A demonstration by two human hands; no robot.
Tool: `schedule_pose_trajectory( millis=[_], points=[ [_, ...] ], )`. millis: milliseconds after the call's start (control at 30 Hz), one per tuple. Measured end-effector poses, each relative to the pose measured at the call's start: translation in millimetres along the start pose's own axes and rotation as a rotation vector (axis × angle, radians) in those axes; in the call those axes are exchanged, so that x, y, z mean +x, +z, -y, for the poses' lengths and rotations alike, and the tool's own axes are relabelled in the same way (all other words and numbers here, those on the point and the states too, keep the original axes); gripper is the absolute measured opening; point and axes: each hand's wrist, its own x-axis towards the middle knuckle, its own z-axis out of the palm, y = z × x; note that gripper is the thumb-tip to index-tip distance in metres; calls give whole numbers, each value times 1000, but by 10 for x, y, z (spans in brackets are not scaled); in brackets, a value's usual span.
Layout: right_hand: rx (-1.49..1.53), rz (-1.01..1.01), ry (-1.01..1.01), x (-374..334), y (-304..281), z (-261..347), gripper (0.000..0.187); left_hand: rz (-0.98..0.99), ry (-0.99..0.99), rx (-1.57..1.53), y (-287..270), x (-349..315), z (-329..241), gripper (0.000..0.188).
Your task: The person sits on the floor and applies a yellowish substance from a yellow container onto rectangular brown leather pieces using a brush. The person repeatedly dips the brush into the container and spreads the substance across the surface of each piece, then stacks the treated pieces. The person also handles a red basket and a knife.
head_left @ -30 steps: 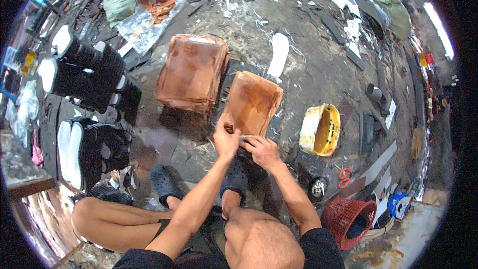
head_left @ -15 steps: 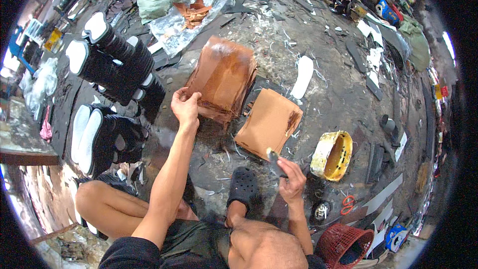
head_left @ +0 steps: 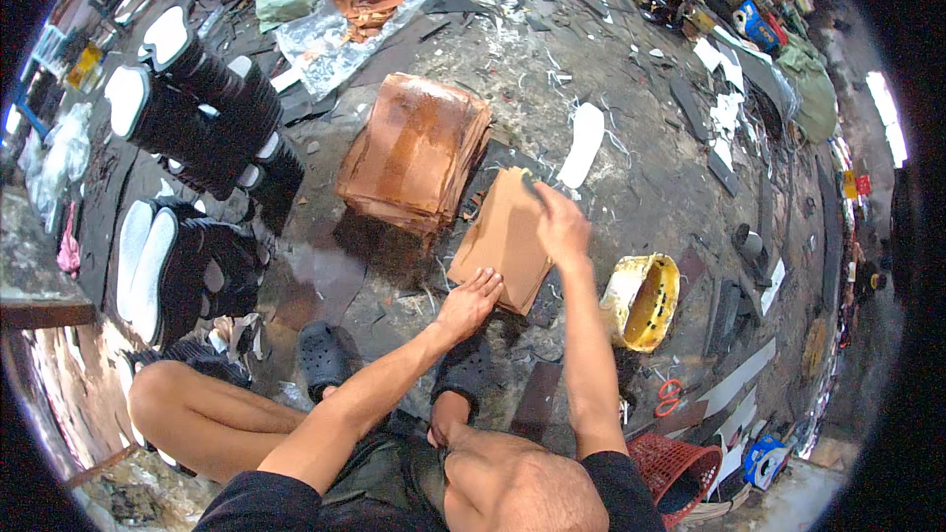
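Head view: left hand [head_left: 470, 307] flat and palm down, fingers a little apart, on the near left edge of a low stack of light brown sheets [head_left: 505, 248]. Right hand [head_left: 565, 229] curled at the far right corner of the same stack, pinching a small dark tool [head_left: 529, 183], too blurry to tell much more. Low stack on the dirty floor [head_left: 463, 54], in front of the feet. Just beside it, up and to the left, a taller pile of shiny brown sheets [head_left: 414, 143]. Past the far right corner, a white sole-shaped piece [head_left: 583, 146]. Near on the right, a yellow tub [head_left: 620, 303]. Closer to the body on that side, red-handled scissors [head_left: 668, 397] and a red basket [head_left: 645, 455].
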Motion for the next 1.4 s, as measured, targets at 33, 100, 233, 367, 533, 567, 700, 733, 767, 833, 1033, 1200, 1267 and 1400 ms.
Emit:
schedule_pose_trajectory(
  millis=[33, 100, 233, 367, 533, 567, 700, 733, 767, 833, 1033, 1200, 1267, 1400],
  points=[
    [-233, 144, 63, -142, 194, -25, 42, 2, 25, -21, 27, 12, -29, 48],
    [-515, 80, -48, -617, 566, 117, 45, 36, 69, 35, 59, -6, -17, 49],
    [315, 310, 185, -94, 88, 934, 36, 15, 16, 30, -10, -246, 181, 47],
    [448, 44, 36, 597, 193, 1060, 34, -64, 53, -78, -12, -92, 59, 42],
    [301, 31, -315, -79, 503, 1388, 48, -77, -38, -124, 7, -120, 187, 29],
    [384, 117, -248, -167, 373, 1494, 45, -178, -45, -127, 151, -194, 238, 26],
    [301, -143, 173, -261, 19, 948, 35, -159, 17, -115, 35, -211, 131, 34],
    [331, -239, 363, -189, -85, 803, 35, -73, 63, -56, 51, -201, 203, 36],
    [234, -253, 485, -189, -104, 475, 38, -25, 74, -58, 81, -183, 193, 38],
    [39, -212, 648, -323, 76, -59, 43, 4, 156, -90, 125, -127, 233, 42],
    [-39, 23, 641, -185, 479, 178, 45, 141, 264, -134, -110, -103, 501, 44],
    [-32, 227, 263, 590, 493, 167, 40, 128, 321, -105, -76, -21, 488, 45],
    [-58, 255, 267, 640, 407, 112, 40, 157, 299, -128, -74, 113, 437, 48],
    [-50, 108, 474, 501, 161, -25, 45, 182, 221, -133, -6, 61, 432, 54]
  ],
)
